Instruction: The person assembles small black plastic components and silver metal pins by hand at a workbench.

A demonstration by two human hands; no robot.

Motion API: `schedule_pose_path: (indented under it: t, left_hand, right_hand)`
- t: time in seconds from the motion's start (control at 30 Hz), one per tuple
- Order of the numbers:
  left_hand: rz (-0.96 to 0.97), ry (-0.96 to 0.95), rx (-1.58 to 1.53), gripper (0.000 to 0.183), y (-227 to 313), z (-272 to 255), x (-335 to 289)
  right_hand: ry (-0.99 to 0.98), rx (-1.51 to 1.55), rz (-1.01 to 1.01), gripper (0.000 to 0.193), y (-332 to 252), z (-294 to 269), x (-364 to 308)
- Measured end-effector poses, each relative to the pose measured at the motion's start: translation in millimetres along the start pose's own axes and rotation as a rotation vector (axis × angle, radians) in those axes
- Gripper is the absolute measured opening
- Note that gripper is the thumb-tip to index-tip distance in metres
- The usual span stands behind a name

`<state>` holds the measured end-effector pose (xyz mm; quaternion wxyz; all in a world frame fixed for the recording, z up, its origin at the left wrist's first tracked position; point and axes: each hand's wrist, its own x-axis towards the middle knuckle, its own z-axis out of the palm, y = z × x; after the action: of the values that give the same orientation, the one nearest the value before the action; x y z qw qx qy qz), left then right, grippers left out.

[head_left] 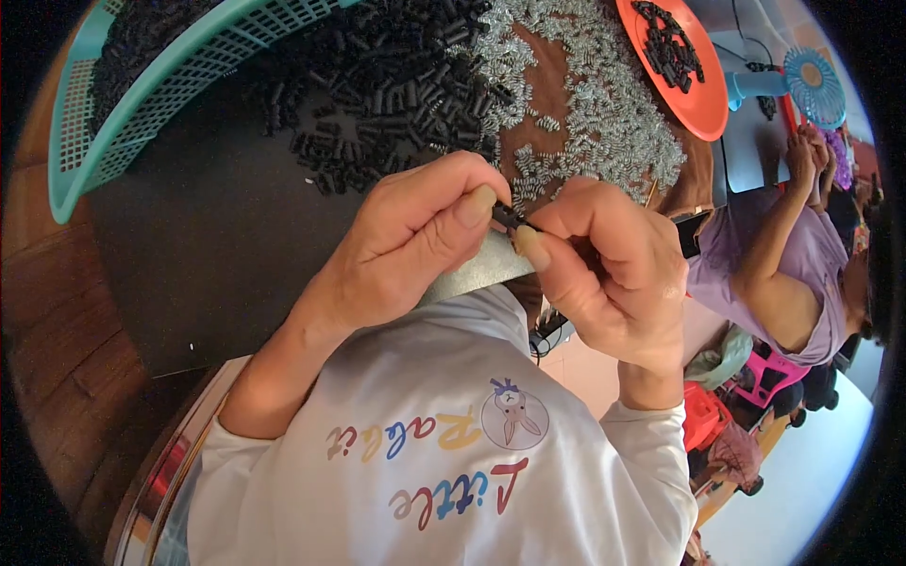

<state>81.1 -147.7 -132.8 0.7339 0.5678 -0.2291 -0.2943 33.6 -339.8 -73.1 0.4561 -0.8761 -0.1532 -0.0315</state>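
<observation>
Between my two hands is a small black plastic part (511, 218), short and ridged. My left hand (406, 226) pinches one end of it between thumb and finger. At the other end, the thumb and forefinger of my right hand (613, 264) are closed on the same part. My fingers cover most of it, so whether a spring sits in it cannot be made out. Just beyond my hands lies a loose heap of similar black plastic parts (396, 104). To its right spreads a pile of small silvery coil springs (604, 123).
A turquoise basket (151, 123) of black pieces stands at the far left. At the far right are an orange plate (703, 108) with black parts and a small blue fan (813, 87). A person in a purple top (783, 255) sits to the right. The dark table (208, 274) extends leftward.
</observation>
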Motion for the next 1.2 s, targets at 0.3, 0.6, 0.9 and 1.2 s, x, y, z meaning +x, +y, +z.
schedule_pose_path:
  t: [0.3, 0.6, 0.9, 1.2]
  left_hand:
    - [-0.009, 0.005, -0.041, 0.026, 0.2, 0.5, 1.9]
    - [0.032, -0.004, -0.078, 0.028, -0.6, -1.4, 2.8]
    - [0.058, -0.009, -0.084, 0.026, 0.2, -3.6, 0.6]
    - [0.056, 0.032, -0.275, 0.019, 1.8, 1.6, 1.5]
  right_hand:
    - [0.065, -0.04, -0.035, 0.012, -2.0, 5.0, 2.4]
    - [0.089, -0.11, -0.107, 0.012, 1.3, 6.1, 7.6]
    - [0.069, -0.011, -0.144, 0.018, 9.9, 6.8, 1.9]
    - [0.105, -0.196, -0.298, 0.017, 11.7, 10.7, -4.7]
